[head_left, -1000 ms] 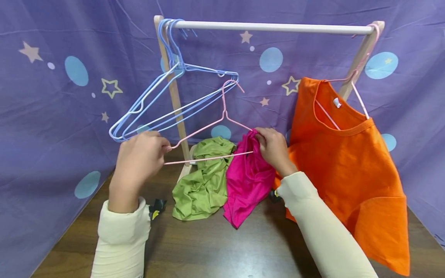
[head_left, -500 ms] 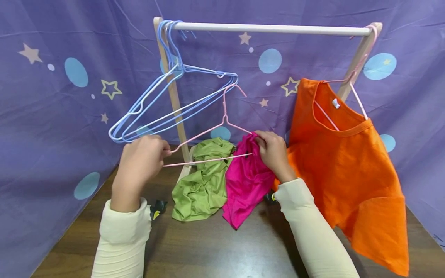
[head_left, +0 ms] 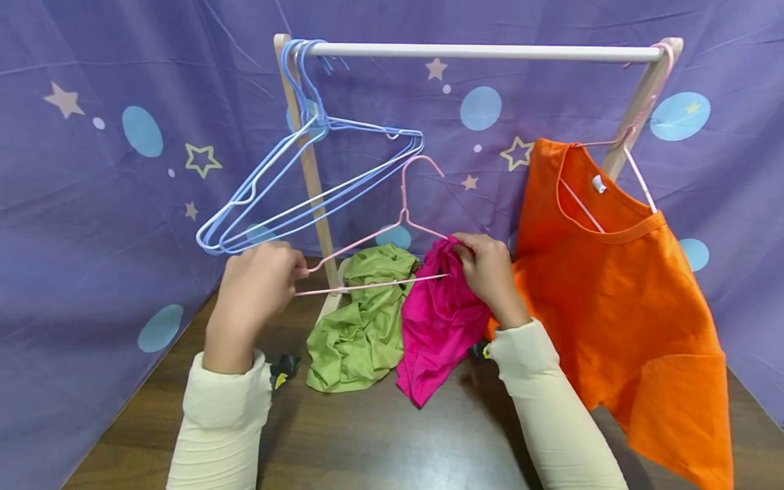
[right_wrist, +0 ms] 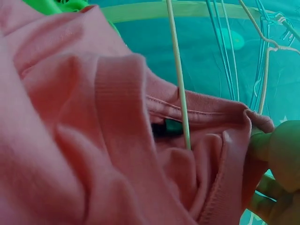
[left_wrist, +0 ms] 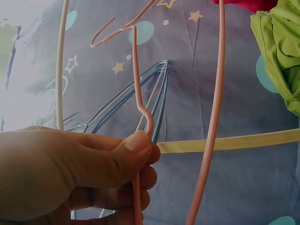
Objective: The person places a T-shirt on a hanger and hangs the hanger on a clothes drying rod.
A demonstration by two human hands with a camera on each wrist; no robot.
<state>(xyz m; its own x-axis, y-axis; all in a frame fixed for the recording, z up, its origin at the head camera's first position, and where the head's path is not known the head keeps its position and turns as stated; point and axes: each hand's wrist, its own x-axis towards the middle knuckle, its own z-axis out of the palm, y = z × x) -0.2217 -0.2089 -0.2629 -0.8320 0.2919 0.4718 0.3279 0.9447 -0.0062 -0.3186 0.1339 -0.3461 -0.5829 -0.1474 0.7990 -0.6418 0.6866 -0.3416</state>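
In the head view my left hand [head_left: 260,292] pinches the left end of a pink wire hanger [head_left: 363,239], whose hook points up. The left wrist view shows the thumb [left_wrist: 138,143] and curled fingers on the hanger's wire. My right hand [head_left: 490,275] grips the edge of a magenta shirt [head_left: 437,354] at the hanger's right side. That end of the hanger runs into the shirt's neck opening, and its tip is hidden in the cloth. In the right wrist view the shirt's ribbed collar [right_wrist: 121,89] and the bottom wire [right_wrist: 180,79] entering it are visible.
Several blue and white hangers [head_left: 263,180] hang at the left end of the rack's white rail [head_left: 478,52]. An orange shirt [head_left: 612,306] hangs on a pink hanger at the right end. A crumpled green garment [head_left: 361,333] lies on the brown table [head_left: 367,442].
The pink hanger has sunk slightly and its hook leans a little more to the right. Both hands have dropped slightly with it, keeping their holds. The orange shirt's lower edge has shifted.
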